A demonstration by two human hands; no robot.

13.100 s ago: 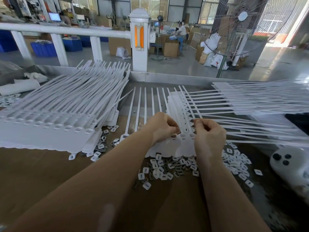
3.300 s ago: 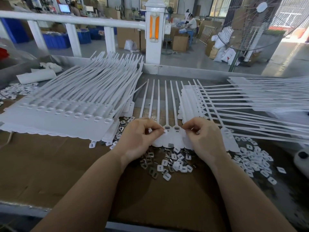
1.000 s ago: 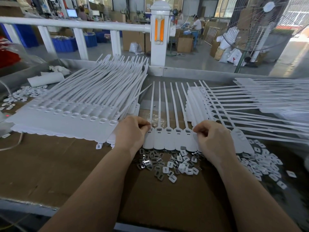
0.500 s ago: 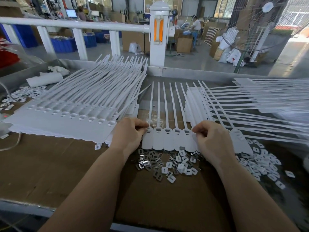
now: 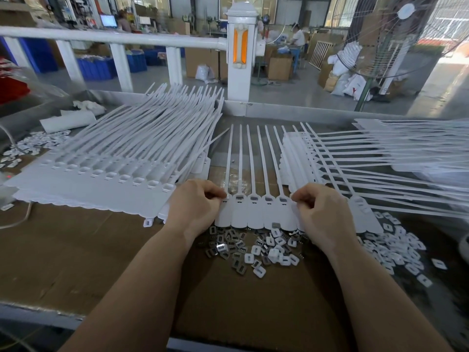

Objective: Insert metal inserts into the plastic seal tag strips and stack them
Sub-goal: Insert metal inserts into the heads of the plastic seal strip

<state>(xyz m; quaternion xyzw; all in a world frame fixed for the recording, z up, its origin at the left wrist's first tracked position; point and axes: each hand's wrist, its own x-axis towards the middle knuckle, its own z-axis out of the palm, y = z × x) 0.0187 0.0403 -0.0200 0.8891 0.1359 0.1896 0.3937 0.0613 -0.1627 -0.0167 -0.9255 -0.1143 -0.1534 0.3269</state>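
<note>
— Left hand (image 5: pixel 195 207) pinches the near-left corner of the seal tag strip (image 5: pixel 256 212), fingers curled onto it; right hand (image 5: pixel 322 214) pinches the opposite end the same way; so both are clamped on the one strip, which lies on the cardboard work surface (image 5: pixel 76 255) between the big stack (image 5: pixel 106 174) on the left and the loose strips (image 5: pixel 380 163) fanned out on the right.

— What could go wrong from here?

— My guess is the lift; the strip is thin and flexible, so if one hand rises ahead of the other it could sag or twist, and an insert not fully seated might drop out; the pockets look filled with something grey, though the view is too soft to be sure each one is. Its tails could also snag the loose strips that cross them on the right.

— Which way does it point?

— Flat tag heads toward the person, just beyond the pile of metal inserts (image 5: pixel 233 250); the long tails run away toward the railing (image 5: pixel 114 39); the joined row of heads runs left to right between the hands.
</note>
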